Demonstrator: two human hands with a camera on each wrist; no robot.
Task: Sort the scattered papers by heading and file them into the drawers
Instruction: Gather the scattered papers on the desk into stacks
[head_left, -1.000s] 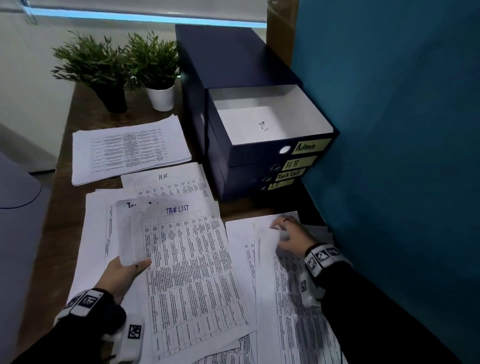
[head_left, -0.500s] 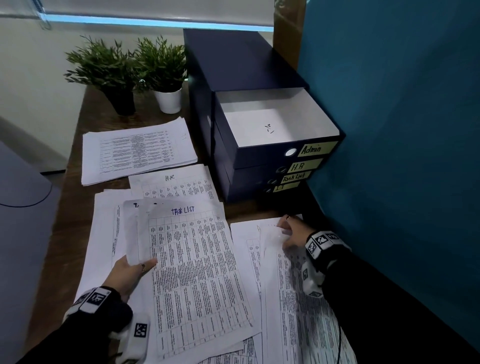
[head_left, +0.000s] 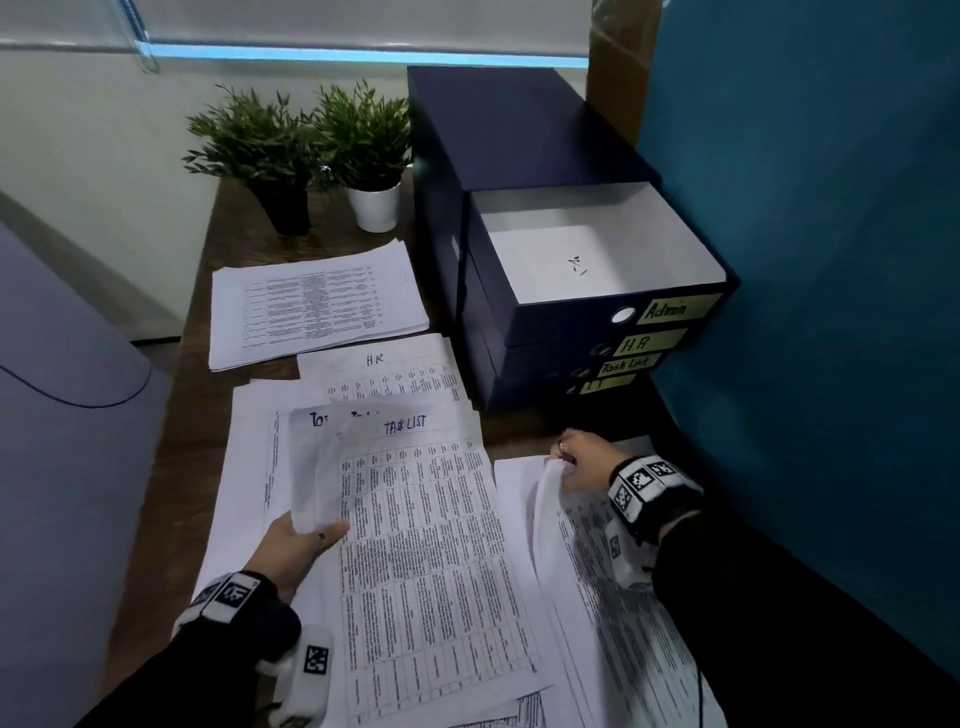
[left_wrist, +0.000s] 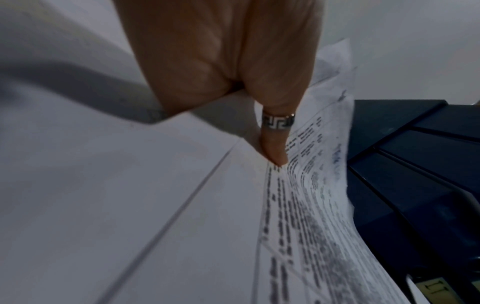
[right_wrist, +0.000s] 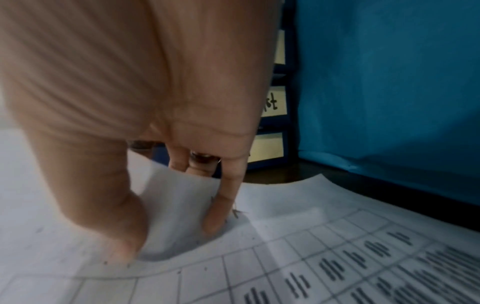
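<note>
Tabletop (head_left: 208, 415): dark brown wood, running from upper centre to lower left of frame. Directly on it:
- two potted plants at top centre, one in a dark pot (head_left: 288, 210), one in a white pot (head_left: 375, 208), side by side;
- navy drawer unit (head_left: 519, 130) at upper right, top drawer pulled out;
- one paper stack (head_left: 317, 306) at centre left;
- overlapping sheets (head_left: 249, 467) across the lower half.
</note>
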